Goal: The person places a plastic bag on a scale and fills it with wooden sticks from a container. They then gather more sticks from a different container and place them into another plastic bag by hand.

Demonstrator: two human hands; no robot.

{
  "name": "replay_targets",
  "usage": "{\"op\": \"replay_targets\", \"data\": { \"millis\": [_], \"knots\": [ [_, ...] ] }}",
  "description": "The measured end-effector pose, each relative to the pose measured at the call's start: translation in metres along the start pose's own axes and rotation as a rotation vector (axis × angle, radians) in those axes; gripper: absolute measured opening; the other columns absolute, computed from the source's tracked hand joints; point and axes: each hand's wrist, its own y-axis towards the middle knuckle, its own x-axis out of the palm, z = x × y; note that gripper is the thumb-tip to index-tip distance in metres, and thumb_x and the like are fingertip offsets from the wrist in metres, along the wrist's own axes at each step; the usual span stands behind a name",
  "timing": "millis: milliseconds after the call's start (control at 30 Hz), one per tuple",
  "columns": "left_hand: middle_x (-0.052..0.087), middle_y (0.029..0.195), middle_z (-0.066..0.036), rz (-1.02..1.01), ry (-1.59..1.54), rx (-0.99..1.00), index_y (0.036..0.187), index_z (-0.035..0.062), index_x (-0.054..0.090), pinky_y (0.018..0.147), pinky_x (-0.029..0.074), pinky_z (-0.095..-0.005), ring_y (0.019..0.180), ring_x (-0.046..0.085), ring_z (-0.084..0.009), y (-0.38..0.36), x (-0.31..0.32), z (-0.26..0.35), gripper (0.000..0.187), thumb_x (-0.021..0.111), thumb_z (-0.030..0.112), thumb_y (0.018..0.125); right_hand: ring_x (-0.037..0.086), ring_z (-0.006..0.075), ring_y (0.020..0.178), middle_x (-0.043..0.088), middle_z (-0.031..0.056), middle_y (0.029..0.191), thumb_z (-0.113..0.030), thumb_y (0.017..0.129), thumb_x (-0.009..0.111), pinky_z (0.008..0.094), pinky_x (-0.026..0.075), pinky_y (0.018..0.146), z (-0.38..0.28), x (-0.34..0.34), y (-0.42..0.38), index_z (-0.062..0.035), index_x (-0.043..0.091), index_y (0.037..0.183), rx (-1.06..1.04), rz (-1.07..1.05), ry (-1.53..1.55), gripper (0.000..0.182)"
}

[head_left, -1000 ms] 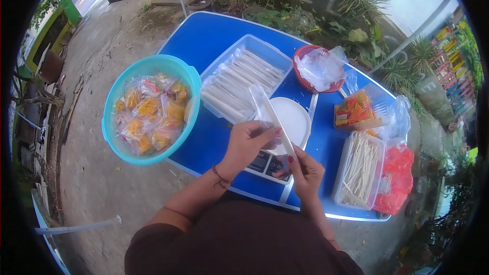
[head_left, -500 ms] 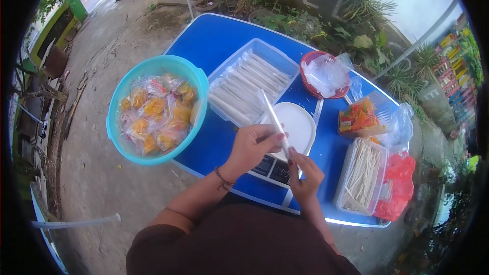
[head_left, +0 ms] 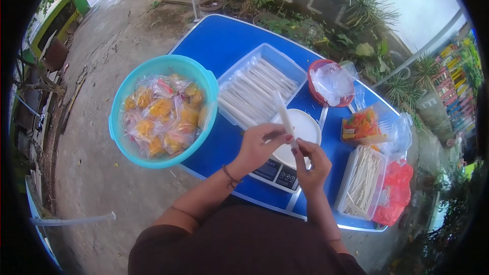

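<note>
My left hand [head_left: 256, 146] pinches a slim white plastic-wrapped roll [head_left: 283, 113] near its lower half. The fingers of my right hand [head_left: 312, 164] are closed on its lower end. The roll stands tilted, its top leaning away from me to the left. Beneath it sits a kitchen scale [head_left: 275, 174] with a round white plate [head_left: 308, 128], partly covered by my hands. Just beyond, a clear plastic tray [head_left: 299, 79] holds several similar rolls [head_left: 260, 84] lying side by side.
On the left, a turquoise basin [head_left: 116, 122] holds bagged orange snacks. A red basket [head_left: 317, 94] with plastic bags, a container of colourful packets [head_left: 364, 126], a box of white sticks [head_left: 362, 181] and a red plastic bag [head_left: 396, 193] stand right on the blue table [head_left: 216, 33].
Both hands and the roll have shifted slightly right and down in view, along with the table's contents. My right fingers are now bent more closely around the roll's lower end.
</note>
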Motion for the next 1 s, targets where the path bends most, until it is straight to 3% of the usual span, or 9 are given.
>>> {"op": "replay_targets", "data": {
  "millis": [67, 133, 200, 300, 400, 500, 700, 800, 1000],
  "knots": [
    [0.07, 0.087, -0.01, 0.096, 0.071, 0.042, 0.109, -0.0048, 0.062, 0.074, 0.053, -0.0262, 0.082, 0.068, -0.0136, 0.02, -0.004, -0.002, 0.031, 0.074, 0.011, 0.085, 0.069, 0.0185, 0.075, 0.07, 0.0134, 0.091, 0.003, 0.082, 0.069, 0.0286, 0.054, 0.065, 0.003, 0.007, 0.022, 0.0007, 0.067, 0.096, 0.014, -0.01, 0.008, 0.014],
    [0.07, 0.085, -0.011, 0.214, -0.097, 0.083, 0.118, -0.0035, 0.05, 0.069, 0.052, -0.0246, 0.079, 0.068, -0.0137, 0.051, -0.001, 0.007, 0.043, 0.074, 0.008, 0.084, 0.067, 0.0196, 0.072, 0.068, 0.0136, 0.087, 0.002, 0.084, 0.066, 0.03, 0.053, 0.064, 0.01, 0.019, 0.054, -0.0004, 0.064, 0.094, -0.013, -0.003, 0.005, 0.011],
    [0.069, 0.084, -0.012, 0.34, -0.108, 0.293, 0.123, -0.0005, 0.04, 0.066, 0.051, -0.0237, 0.075, 0.068, -0.0151, 0.096, -0.001, -0.004, 0.049, 0.071, 0.005, 0.085, 0.066, 0.0247, 0.072, 0.065, 0.015, 0.083, 0.003, 0.084, 0.063, 0.0334, 0.051, 0.065, 0.027, 0.034, 0.098, -0.0012, 0.061, 0.093, -0.064, -0.013, -0.052, 0.01],
    [0.068, 0.092, -0.018, 0.404, 0.137, 0.358, 0.131, 0.0049, 0.035, 0.067, 0.052, -0.0359, 0.08, 0.069, -0.0278, 0.153, -0.012, -0.009, 0.053, 0.064, 0.002, 0.086, 0.064, 0.0351, 0.078, 0.064, 0.0178, 0.084, 0.007, 0.08, 0.06, 0.0411, 0.049, 0.07, 0.073, 0.071, 0.16, -0.0013, 0.058, 0.09, -0.154, -0.031, -0.072, 0.014],
    [0.067, 0.096, -0.019, 0.409, 0.453, 0.307, 0.137, 0.0039, 0.03, 0.073, 0.055, -0.041, 0.083, 0.069, -0.0346, 0.187, -0.027, -0.038, 0.06, 0.062, 0.0, 0.086, 0.062, 0.0371, 0.088, 0.064, 0.0173, 0.089, 0.007, 0.077, 0.06, 0.0441, 0.049, 0.074, 0.126, 0.104, 0.188, -0.0029, 0.056, 0.092, -0.118, -0.168, -0.279, 0.019],
    [0.066, 0.101, -0.021, 0.43, 0.511, 0.184, 0.138, 0.0048, 0.034, 0.081, 0.052, -0.0477, 0.091, 0.066, -0.0388, 0.188, -0.032, -0.063, 0.062, 0.062, -0.001, 0.083, 0.061, 0.0367, 0.094, 0.063, 0.0151, 0.095, 0.003, 0.076, 0.062, 0.0451, 0.05, 0.076, 0.142, 0.114, 0.187, -0.006, 0.056, 0.094, -0.085, -0.269, -0.47, 0.02],
    [0.058, 0.123, -0.015, 0.272, 1.14, 0.254, 0.132, 0.0116, 0.049, 0.094, 0.044, -0.0461, 0.116, 0.054, -0.0326, 0.181, -0.033, -0.089, 0.052, 0.061, 0.008, 0.082, 0.061, 0.0329, 0.099, 0.064, 0.0119, 0.101, -0.01, 0.086, 0.057, 0.0444, 0.051, 0.082, 0.136, 0.12, 0.175, -0.0093, 0.058, 0.098, -0.066, -0.342, -0.773, 0.012],
    [0.053, 0.129, -0.009, 0.253, 1.204, 0.189, 0.129, 0.0144, 0.054, 0.096, 0.042, -0.0445, 0.12, 0.049, -0.0297, 0.181, -0.03, -0.087, 0.044, 0.058, 0.014, 0.085, 0.062, 0.0316, 0.1, 0.065, 0.0111, 0.103, -0.013, 0.089, 0.053, 0.0452, 0.05, 0.084, 0.129, 0.123, 0.174, -0.0081, 0.058, 0.099, -0.036, -0.316, -0.865, 0.012],
    [0.044, 0.144, -0.011, 0.275, 1.434, 0.242, 0.137, 0.0194, 0.052, 0.105, 0.034, -0.0503, 0.129, 0.044, -0.0309, 0.183, -0.034, -0.11, 0.047, 0.054, 0.025, 0.09, 0.062, 0.0324, 0.102, 0.066, 0.014, 0.103, -0.015, 0.089, 0.055, 0.046, 0.05, 0.083, 0.13, 0.125, 0.177, -0.0066, 0.06, 0.102, 0.058, -0.394, -0.902, 0.016]
  ]
}}
